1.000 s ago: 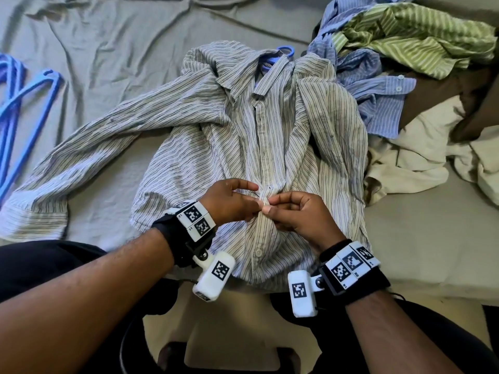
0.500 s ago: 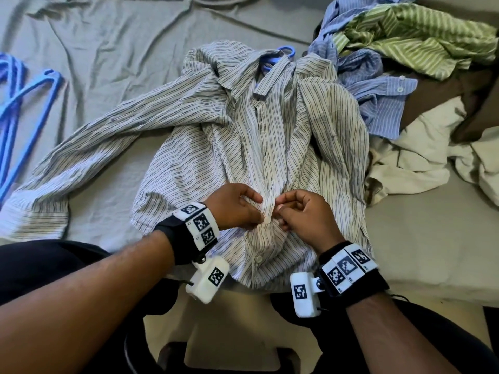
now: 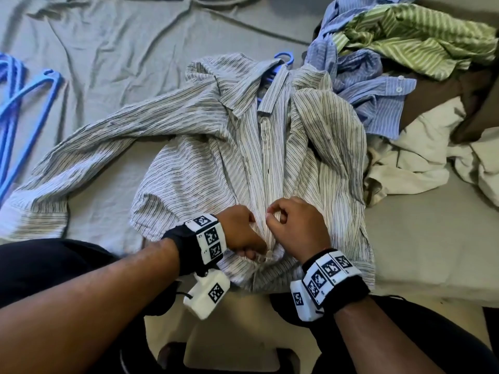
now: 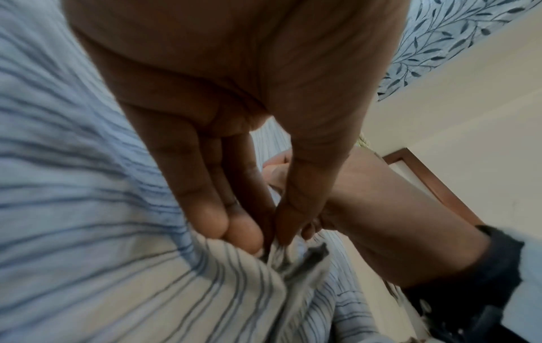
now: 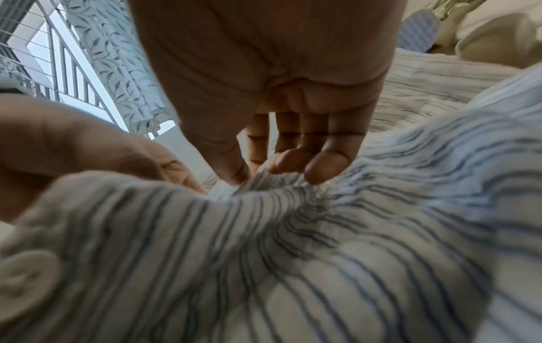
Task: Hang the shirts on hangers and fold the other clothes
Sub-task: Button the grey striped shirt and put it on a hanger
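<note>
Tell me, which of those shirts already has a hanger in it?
The grey striped shirt under both hands; a blue hanger hook pokes from its collar. The blue and green shirts lie crumpled in the pile.

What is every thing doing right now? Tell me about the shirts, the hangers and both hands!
Grey striped shirt: spread flat on the bed, on a hanger, front partly buttoned.
Blue hanger: inside the shirt, hook poking out at the collar.
Spare blue hangers: lying loose, unused.
Left hand: pinches the shirt's front edge.
Right hand: pinches the opposite front edge.
Clothes pile: crumpled, unfolded.
Bedsheet: wrinkled.
</note>
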A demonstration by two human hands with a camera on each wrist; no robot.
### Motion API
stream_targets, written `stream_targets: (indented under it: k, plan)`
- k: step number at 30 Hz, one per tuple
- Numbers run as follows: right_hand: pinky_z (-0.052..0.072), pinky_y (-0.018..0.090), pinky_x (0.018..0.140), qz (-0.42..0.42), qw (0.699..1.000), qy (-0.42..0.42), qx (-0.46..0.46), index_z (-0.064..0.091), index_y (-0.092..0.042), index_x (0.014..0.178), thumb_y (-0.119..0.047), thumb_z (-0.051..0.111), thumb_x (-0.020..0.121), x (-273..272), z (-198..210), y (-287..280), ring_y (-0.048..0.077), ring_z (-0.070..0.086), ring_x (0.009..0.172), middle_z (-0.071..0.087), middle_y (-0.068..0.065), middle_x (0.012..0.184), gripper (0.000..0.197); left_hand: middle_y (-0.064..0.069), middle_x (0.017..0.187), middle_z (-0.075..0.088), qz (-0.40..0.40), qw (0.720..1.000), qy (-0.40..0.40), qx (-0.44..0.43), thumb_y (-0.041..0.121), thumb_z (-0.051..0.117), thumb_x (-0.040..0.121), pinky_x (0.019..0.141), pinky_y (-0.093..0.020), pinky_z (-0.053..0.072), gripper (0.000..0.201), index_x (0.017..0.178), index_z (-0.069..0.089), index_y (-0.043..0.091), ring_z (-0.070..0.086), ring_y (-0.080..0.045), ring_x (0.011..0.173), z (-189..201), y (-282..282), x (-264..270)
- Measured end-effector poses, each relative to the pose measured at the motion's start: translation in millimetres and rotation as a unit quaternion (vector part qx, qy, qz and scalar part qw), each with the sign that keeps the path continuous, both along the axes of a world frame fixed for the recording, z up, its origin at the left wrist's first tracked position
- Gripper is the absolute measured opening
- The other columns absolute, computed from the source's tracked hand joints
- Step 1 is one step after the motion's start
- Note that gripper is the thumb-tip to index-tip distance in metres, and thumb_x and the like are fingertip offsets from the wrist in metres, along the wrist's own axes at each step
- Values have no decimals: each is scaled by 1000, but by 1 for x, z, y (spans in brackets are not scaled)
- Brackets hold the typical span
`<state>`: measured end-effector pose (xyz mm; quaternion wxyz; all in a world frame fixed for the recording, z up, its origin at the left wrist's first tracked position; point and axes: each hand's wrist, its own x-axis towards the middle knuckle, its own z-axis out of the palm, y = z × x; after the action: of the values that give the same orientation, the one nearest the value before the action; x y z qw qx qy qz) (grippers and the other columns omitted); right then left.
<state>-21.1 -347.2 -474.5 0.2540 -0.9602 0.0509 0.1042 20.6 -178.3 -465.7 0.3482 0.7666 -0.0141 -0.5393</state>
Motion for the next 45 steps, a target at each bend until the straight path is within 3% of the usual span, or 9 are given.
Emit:
stream_targets:
  k: [7,11,13,19,24,29,35,39,45]
  plan:
    - [43,31,66,15,990,80,-111,59,-27,100,-52,74,82,-8,-4,1,21,60,89,56,-7,106,35,-15,77,77,-1,1000,19,-11,10,74,87,62,-36,58,45,118,42,7,71,-26,63,-5,-6,-7]
    - [50,34,67,15,986,85,-143,55,-21,113,-55,80,77,-8,-6,-1,25,61,91,52,0,117,56,-6,78,79,57,997,-34,-32,12,48,99,61,-40,59,10,108,51,12,75,-29,66,-1,-8,0]
    - [49,34,68,19,984,95,-148,54,-18,118,-47,80,78,-9,-5,-3,27,61,92,52,2,120,55,0,77,78,75,993,-89,-33,15,43,102,62,-42,61,15,101,58,17,76,-28,64,0,-8,4]
    - [53,36,71,10,987,65,-144,58,-16,116,-28,67,85,-10,0,-13,31,64,92,65,4,108,35,-9,79,74,223,967,-79,-99,24,55,106,53,-34,58,20,98,68,11,76,-29,65,-7,-20,4]
    - [44,32,64,3,987,38,-158,62,-21,109,-46,69,88,-13,-2,-19,27,64,90,61,0,107,33,2,89,79,271,953,-33,-129,27,68,100,53,-31,61,14,101,73,15,75,-24,66,-15,-30,2]
    - [49,33,65,-20,986,38,-161,70,-25,99,-52,64,91,-13,-4,-23,26,65,87,61,-2,102,29,-5,96,80,289,949,-17,-127,28,75,96,55,-32,60,22,106,71,9,71,-21,60,-16,-32,2]
    - [53,25,65,-135,987,90,14,76,-29,78,-46,74,86,0,10,-35,6,68,73,71,-16,73,18,-5,76,77,157,972,-162,-70,32,78,91,61,-37,64,22,86,76,11,76,-19,62,0,-17,20]
    - [55,31,56,-192,947,119,231,76,-20,78,-29,81,87,7,16,-35,15,65,55,69,-5,61,14,-4,70,76,122,972,-193,-50,33,84,84,60,-36,64,22,80,77,12,75,-15,60,5,-5,30]
    - [58,33,55,-236,878,166,381,74,-7,101,-11,86,83,10,20,-22,12,62,61,70,0,79,22,-5,62,73,110,979,-163,-48,31,84,83,59,-31,63,20,76,79,13,68,-12,53,5,4,31]
